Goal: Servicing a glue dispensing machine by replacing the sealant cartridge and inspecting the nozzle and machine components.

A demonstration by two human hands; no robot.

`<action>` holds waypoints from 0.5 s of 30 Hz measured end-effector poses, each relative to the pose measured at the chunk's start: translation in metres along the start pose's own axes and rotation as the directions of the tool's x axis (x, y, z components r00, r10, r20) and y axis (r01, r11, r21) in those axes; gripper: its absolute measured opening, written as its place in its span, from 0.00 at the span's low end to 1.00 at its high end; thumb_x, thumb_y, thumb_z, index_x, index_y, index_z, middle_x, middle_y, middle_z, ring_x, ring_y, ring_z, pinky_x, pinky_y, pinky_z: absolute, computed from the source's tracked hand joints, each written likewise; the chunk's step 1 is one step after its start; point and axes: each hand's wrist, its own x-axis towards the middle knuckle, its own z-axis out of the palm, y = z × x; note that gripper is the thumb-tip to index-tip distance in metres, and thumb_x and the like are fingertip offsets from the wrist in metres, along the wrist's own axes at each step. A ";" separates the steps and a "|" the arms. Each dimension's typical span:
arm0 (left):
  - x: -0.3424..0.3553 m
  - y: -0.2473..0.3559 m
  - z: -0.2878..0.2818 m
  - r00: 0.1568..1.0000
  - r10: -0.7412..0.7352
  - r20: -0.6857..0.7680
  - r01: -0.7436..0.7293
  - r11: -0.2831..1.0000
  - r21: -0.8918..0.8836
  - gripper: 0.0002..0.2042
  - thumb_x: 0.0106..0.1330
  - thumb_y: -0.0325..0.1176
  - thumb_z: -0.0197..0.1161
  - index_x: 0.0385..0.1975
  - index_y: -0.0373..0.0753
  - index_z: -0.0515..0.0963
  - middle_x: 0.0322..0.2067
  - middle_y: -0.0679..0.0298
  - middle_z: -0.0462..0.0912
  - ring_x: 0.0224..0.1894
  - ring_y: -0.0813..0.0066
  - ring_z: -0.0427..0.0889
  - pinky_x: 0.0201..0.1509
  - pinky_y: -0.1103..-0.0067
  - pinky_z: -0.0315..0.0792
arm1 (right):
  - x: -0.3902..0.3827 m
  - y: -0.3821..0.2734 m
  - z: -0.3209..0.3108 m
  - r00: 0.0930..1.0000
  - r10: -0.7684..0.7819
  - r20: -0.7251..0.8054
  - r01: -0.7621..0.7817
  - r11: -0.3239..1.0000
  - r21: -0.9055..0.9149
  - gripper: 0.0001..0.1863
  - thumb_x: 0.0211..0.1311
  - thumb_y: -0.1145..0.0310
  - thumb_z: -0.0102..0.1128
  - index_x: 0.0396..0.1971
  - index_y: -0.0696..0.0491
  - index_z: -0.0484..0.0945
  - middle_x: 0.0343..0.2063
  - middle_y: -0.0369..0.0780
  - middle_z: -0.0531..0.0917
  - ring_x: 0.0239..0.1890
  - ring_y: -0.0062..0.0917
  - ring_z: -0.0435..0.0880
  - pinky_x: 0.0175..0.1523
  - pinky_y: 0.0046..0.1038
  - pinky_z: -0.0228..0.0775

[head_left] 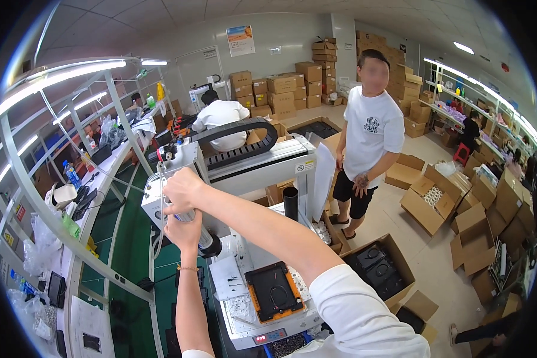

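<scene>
My left hand (182,230) is wrapped round a metal cylinder (205,237) with a black lower end, mounted on a white desktop machine (280,163). Just above it, my right hand (182,190) grips the cylinder's upper fitting beside a thin pale hose (160,234); its fingertips are partly hidden. Below my forearms, a black tray in an orange frame (274,290) lies on the machine's bed, with a white pad (228,279) to its left. A black upright tube (290,203) stands behind my right forearm. A black cable chain (262,131) runs along the machine's top.
A co-worker in white (373,128) stands at the right; another person (221,122) sits behind the machine. A cluttered bench with metal uprights (65,227) runs along the left. Open cartons (426,200) crowd the right floor, and a box of black cases (376,268) stands beside the machine.
</scene>
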 end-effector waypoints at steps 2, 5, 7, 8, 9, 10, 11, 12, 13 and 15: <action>0.001 0.000 0.001 1.000 0.003 0.028 -0.001 0.998 -0.065 0.29 0.46 0.49 0.72 0.45 0.36 0.78 0.38 0.52 0.83 0.44 0.52 0.81 0.49 0.65 0.67 | 0.001 0.003 0.000 0.999 -0.044 0.015 0.044 0.998 -0.038 0.23 0.49 0.44 0.58 0.26 0.50 0.87 0.31 0.43 0.87 0.35 0.33 0.87 0.38 0.34 0.76; 0.001 -0.004 0.000 0.997 0.070 -0.035 -0.075 0.986 -0.149 0.29 0.45 0.46 0.74 0.45 0.34 0.78 0.36 0.50 0.84 0.43 0.50 0.81 0.48 0.64 0.68 | 0.006 -0.004 0.011 0.997 -0.010 -0.079 0.011 1.000 0.011 0.22 0.48 0.46 0.59 0.25 0.51 0.87 0.30 0.42 0.87 0.35 0.33 0.87 0.38 0.34 0.77; 0.002 -0.005 -0.003 0.994 0.105 -0.010 -0.104 0.966 -0.235 0.28 0.44 0.42 0.75 0.43 0.32 0.78 0.33 0.47 0.84 0.39 0.47 0.82 0.44 0.62 0.71 | 0.007 -0.010 0.015 0.993 0.075 -0.093 -0.071 0.996 0.047 0.20 0.48 0.49 0.60 0.26 0.51 0.87 0.31 0.42 0.87 0.36 0.33 0.87 0.39 0.33 0.77; 0.003 -0.005 -0.005 0.992 0.122 -0.024 -0.124 0.962 -0.241 0.25 0.43 0.40 0.75 0.39 0.30 0.79 0.30 0.45 0.84 0.35 0.46 0.83 0.38 0.62 0.74 | 0.006 -0.013 0.017 0.982 0.082 -0.171 -0.074 0.996 0.056 0.16 0.47 0.52 0.60 0.22 0.51 0.86 0.25 0.44 0.86 0.32 0.36 0.87 0.38 0.35 0.78; 0.004 -0.007 -0.006 0.992 0.124 -0.028 -0.127 0.960 -0.249 0.25 0.43 0.40 0.75 0.39 0.30 0.79 0.30 0.45 0.84 0.35 0.46 0.83 0.38 0.62 0.74 | 0.007 -0.016 0.019 0.982 0.083 -0.172 -0.076 0.996 0.048 0.16 0.47 0.52 0.60 0.22 0.51 0.86 0.25 0.44 0.86 0.32 0.36 0.87 0.38 0.35 0.78; 0.006 -0.011 -0.007 0.989 0.149 0.008 -0.140 0.946 -0.293 0.22 0.44 0.39 0.75 0.36 0.30 0.79 0.29 0.45 0.83 0.35 0.46 0.83 0.37 0.62 0.74 | 0.009 -0.019 0.020 0.979 0.124 -0.161 -0.115 0.991 0.068 0.15 0.48 0.53 0.60 0.23 0.49 0.86 0.26 0.43 0.86 0.33 0.35 0.87 0.38 0.34 0.78; 0.006 -0.015 -0.008 0.983 0.177 0.044 -0.152 0.930 -0.335 0.20 0.44 0.38 0.74 0.32 0.30 0.79 0.27 0.44 0.83 0.35 0.46 0.83 0.35 0.62 0.74 | 0.011 -0.024 0.021 0.975 0.166 -0.150 -0.154 0.984 0.089 0.14 0.48 0.54 0.61 0.24 0.48 0.86 0.26 0.41 0.86 0.34 0.33 0.87 0.39 0.33 0.78; 0.009 -0.018 -0.011 0.980 0.177 0.095 -0.133 0.926 -0.353 0.15 0.45 0.36 0.72 0.28 0.31 0.79 0.26 0.44 0.82 0.34 0.46 0.83 0.34 0.63 0.74 | 0.012 -0.031 0.020 0.968 0.216 -0.128 -0.207 0.975 0.079 0.12 0.49 0.56 0.61 0.25 0.46 0.86 0.27 0.39 0.86 0.35 0.30 0.87 0.38 0.31 0.77; 0.011 -0.017 -0.011 0.977 0.186 0.101 -0.138 0.921 -0.364 0.15 0.45 0.36 0.72 0.28 0.31 0.79 0.26 0.44 0.82 0.34 0.46 0.83 0.34 0.63 0.74 | 0.014 -0.031 0.022 0.965 0.229 -0.129 -0.221 0.973 0.073 0.12 0.49 0.56 0.61 0.25 0.46 0.86 0.27 0.39 0.86 0.35 0.30 0.87 0.38 0.31 0.77; 0.011 -0.017 -0.011 0.960 0.081 0.268 -0.034 0.984 -0.174 0.16 0.48 0.34 0.71 0.34 0.31 0.79 0.30 0.48 0.85 0.38 0.47 0.83 0.40 0.64 0.73 | 0.017 -0.032 0.026 0.943 0.311 -0.120 -0.300 0.948 0.103 0.11 0.50 0.56 0.61 0.24 0.46 0.86 0.26 0.38 0.87 0.35 0.29 0.87 0.37 0.31 0.76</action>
